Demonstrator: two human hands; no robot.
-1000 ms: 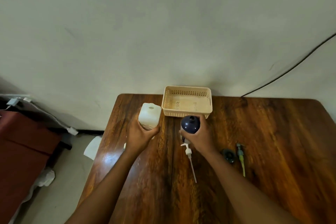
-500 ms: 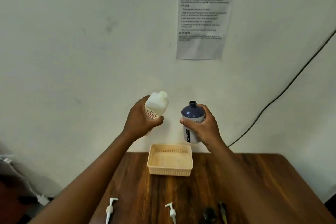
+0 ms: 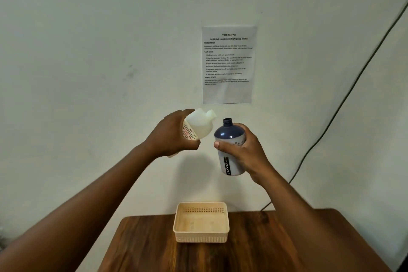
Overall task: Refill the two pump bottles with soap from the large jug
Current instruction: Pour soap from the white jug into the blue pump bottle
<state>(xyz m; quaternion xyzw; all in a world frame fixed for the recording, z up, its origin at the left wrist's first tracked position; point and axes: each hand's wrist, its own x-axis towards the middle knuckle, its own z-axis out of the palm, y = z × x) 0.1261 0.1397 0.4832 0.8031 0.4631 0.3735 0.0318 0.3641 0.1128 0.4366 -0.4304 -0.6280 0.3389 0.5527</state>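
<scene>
My left hand (image 3: 174, 137) grips a white plastic bottle (image 3: 199, 125) with red print, held high above the table and tilted so its uncapped neck points right. My right hand (image 3: 240, 150) grips a dark blue bottle (image 3: 230, 150) with a pale lower body, held upright with its mouth uncapped. The white bottle's neck is just left of and slightly above the blue bottle's mouth, with a small gap between them. No liquid stream is visible.
A cream perforated plastic basket (image 3: 202, 236) stands at the far edge of the brown wooden table (image 3: 254, 249), below both bottles. A printed paper sheet (image 3: 228, 64) is stuck on the white wall. A black cable (image 3: 344, 99) runs down the wall at right.
Both hands lifted the bottles off the table and up before the wall. Over the last half second the white bottle has tilted toward the blue bottle's mouth. The view has tilted upward.
</scene>
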